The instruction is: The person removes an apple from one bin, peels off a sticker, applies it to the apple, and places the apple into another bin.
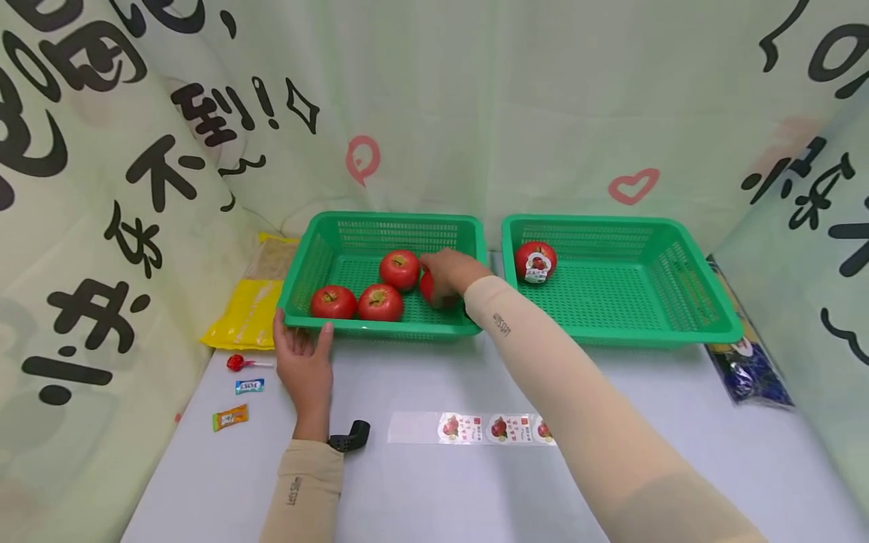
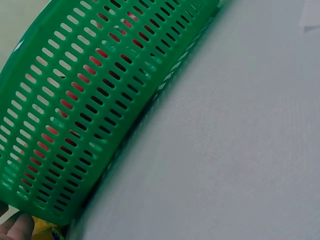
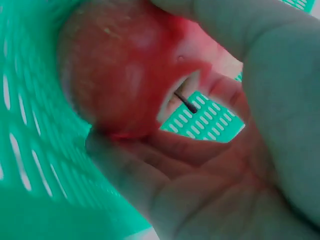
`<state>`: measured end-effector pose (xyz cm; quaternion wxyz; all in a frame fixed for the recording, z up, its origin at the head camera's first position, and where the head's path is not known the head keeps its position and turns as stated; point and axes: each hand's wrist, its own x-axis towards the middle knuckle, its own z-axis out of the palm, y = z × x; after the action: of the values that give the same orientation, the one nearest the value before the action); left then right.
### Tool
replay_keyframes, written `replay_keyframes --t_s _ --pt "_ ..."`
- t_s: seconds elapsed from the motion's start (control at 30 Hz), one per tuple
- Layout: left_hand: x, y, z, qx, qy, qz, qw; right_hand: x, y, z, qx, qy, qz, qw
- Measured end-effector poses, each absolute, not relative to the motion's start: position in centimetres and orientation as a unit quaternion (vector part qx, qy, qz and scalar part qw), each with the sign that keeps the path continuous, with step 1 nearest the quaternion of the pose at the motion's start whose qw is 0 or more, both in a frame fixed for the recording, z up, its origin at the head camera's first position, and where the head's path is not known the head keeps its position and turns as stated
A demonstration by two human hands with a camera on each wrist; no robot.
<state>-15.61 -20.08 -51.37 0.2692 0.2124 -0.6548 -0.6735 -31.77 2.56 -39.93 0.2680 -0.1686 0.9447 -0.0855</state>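
In the left green basket [image 1: 434, 329], my right hand [image 1: 451, 275] grips a red apple [image 3: 120, 75], its fingers and thumb curled round it and its stem showing in the right wrist view. Three more red apples [image 1: 380, 302] sit to the left of that hand, inside the same basket. My left hand [image 1: 303, 369] touches the basket's front left corner, thumb on the front side and fingers at the left. Through the slots of the basket wall [image 2: 95, 95], red shows in the left wrist view.
A second green basket [image 1: 631, 335] on the right holds one labelled apple [image 1: 535, 262]. A strip of apple stickers [image 1: 498, 428] lies in front. At left are a yellow bag [image 1: 247, 313], a lollipop [image 1: 235, 363] and two small wrapped sweets [image 1: 230, 417]. A dark blue packet [image 1: 750, 373] lies at right.
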Motion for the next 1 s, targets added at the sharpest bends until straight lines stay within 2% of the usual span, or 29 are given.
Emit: replay_keyframes --t_s 0.27,0.43,0.57,0.7,1.0 --pt "-15.2 -20.1 -51.5 0.222 -0.655 -0.668 0.275 -30.2 4.0 -36.1 -0.219 0.938 -0.189 0.193" --pt "-15.5 -19.6 -51.3 0.206 -0.646 -0.685 0.266 -26.7 8.0 -32.7 -0.238 0.928 -0.256 0.126" --pt "-15.6 -19.6 -51.1 0.198 -0.651 -0.681 0.269 -23.2 11.0 -32.0 -0.250 0.921 -0.293 0.062" --pt "-15.6 -19.8 -50.9 0.201 -0.657 -0.677 0.265 -19.8 13.5 -33.7 -0.253 0.900 -0.354 0.026" --pt "-15.2 -20.1 -50.3 0.213 -0.660 -0.688 0.214 -12.7 15.9 -41.7 -0.198 0.856 -0.477 -0.004"
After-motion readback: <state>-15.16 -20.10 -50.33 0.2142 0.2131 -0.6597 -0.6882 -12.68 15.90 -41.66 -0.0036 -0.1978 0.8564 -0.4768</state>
